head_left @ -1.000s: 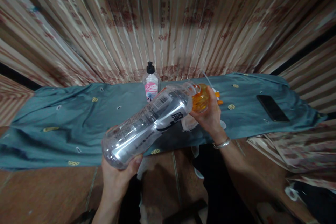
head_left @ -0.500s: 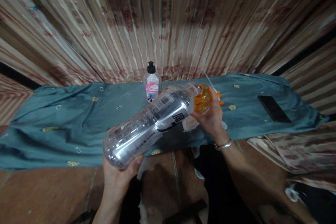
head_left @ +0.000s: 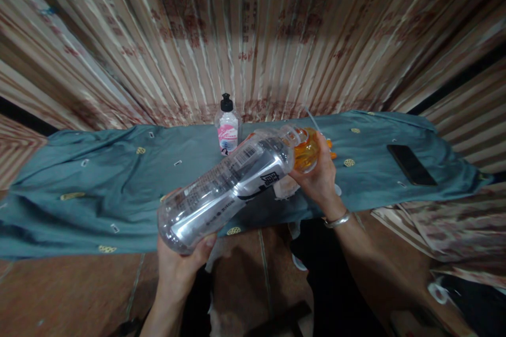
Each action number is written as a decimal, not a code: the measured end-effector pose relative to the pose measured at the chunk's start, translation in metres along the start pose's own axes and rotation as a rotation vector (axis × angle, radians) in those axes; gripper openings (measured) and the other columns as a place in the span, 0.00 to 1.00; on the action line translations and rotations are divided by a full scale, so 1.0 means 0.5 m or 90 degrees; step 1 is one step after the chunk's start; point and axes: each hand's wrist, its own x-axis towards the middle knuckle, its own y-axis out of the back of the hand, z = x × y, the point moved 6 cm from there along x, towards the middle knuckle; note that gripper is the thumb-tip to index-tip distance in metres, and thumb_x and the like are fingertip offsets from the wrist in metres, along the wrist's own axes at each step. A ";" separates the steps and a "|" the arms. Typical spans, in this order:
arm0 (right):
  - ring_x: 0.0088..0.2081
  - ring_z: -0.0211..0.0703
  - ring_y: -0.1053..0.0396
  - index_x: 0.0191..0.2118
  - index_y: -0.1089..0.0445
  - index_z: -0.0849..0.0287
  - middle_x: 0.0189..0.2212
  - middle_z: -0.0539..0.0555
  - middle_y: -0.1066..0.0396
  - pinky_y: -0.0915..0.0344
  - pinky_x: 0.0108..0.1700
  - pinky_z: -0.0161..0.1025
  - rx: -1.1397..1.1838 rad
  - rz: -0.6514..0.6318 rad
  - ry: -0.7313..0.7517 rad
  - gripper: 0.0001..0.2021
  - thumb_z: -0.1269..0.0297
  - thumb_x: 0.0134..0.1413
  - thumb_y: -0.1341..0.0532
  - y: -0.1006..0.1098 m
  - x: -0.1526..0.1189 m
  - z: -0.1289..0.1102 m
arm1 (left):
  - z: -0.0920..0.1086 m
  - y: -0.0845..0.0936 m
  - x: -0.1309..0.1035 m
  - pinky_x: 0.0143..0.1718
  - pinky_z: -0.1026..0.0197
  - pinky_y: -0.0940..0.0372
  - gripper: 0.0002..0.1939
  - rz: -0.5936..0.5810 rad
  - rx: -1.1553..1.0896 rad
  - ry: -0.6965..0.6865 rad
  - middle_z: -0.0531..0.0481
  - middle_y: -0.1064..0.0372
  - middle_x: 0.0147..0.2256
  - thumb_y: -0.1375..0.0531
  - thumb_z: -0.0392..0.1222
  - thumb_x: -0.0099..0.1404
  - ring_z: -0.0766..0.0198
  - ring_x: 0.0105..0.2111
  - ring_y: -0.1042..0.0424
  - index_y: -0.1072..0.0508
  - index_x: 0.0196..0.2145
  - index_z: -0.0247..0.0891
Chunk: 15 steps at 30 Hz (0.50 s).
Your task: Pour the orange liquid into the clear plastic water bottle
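My left hand (head_left: 182, 263) is wrapped round the base of a large clear plastic bottle (head_left: 221, 197) with black print. The bottle is tilted, its neck pointing up and right to the mouth of an orange see-through bottle (head_left: 306, 151). Whether the two mouths touch, I cannot tell. My right hand (head_left: 319, 176) grips the orange bottle and wears a silver bracelet at the wrist. Behind the tilted bottle, a clear bottle with a pink label and black cap (head_left: 228, 129) stands upright. Under my right hand lies a pale, crumpled-looking item (head_left: 286, 188), partly hidden.
A teal patterned cloth (head_left: 114, 174) covers the narrow table. A black phone (head_left: 411, 164) lies at its right. A thin white tube (head_left: 313, 118) sticks up behind my right hand. A pleated floral curtain (head_left: 221, 26) hangs behind the table. Tiled floor (head_left: 95, 289) shows below.
Almost nothing differs; the view has shifted slightly. Both hands keep their hold, with the clear bottle still tilted against the orange one's mouth area.
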 end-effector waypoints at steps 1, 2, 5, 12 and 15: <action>0.78 0.71 0.30 0.85 0.53 0.54 0.78 0.69 0.33 0.28 0.78 0.69 -0.001 -0.001 0.000 0.61 0.44 0.56 0.20 0.000 0.000 0.000 | 0.004 -0.002 0.001 0.57 0.49 0.21 0.53 -0.006 0.010 -0.003 0.38 0.21 0.60 0.15 0.62 0.48 0.44 0.54 0.18 0.28 0.65 0.43; 0.78 0.71 0.30 0.85 0.53 0.54 0.78 0.69 0.32 0.28 0.78 0.69 -0.002 0.000 0.000 0.61 0.44 0.56 0.21 0.000 0.000 0.000 | 0.005 -0.002 0.003 0.57 0.48 0.21 0.54 -0.009 0.019 -0.005 0.38 0.21 0.59 0.15 0.63 0.48 0.44 0.53 0.17 0.28 0.65 0.43; 0.77 0.70 0.29 0.84 0.51 0.54 0.77 0.70 0.32 0.27 0.78 0.69 -0.008 0.007 0.000 0.60 0.44 0.56 0.21 0.002 0.000 -0.001 | 0.000 0.009 0.009 0.57 0.45 0.20 0.52 -0.015 0.036 -0.007 0.36 0.20 0.58 0.16 0.64 0.51 0.42 0.53 0.17 0.28 0.66 0.41; 0.78 0.70 0.30 0.85 0.52 0.54 0.78 0.69 0.32 0.28 0.79 0.69 0.002 0.003 0.000 0.60 0.43 0.57 0.22 0.000 0.001 -0.001 | -0.032 0.019 0.016 0.63 0.44 0.22 0.52 -0.059 0.004 0.008 0.38 0.18 0.58 0.16 0.59 0.52 0.42 0.56 0.16 0.29 0.67 0.43; 0.77 0.70 0.29 0.85 0.52 0.55 0.77 0.69 0.32 0.27 0.78 0.69 0.006 0.000 -0.004 0.60 0.43 0.58 0.22 -0.001 0.001 0.000 | -0.025 0.005 0.011 0.62 0.43 0.21 0.48 -0.070 0.005 0.011 0.38 0.16 0.57 0.16 0.60 0.52 0.41 0.56 0.15 0.26 0.64 0.42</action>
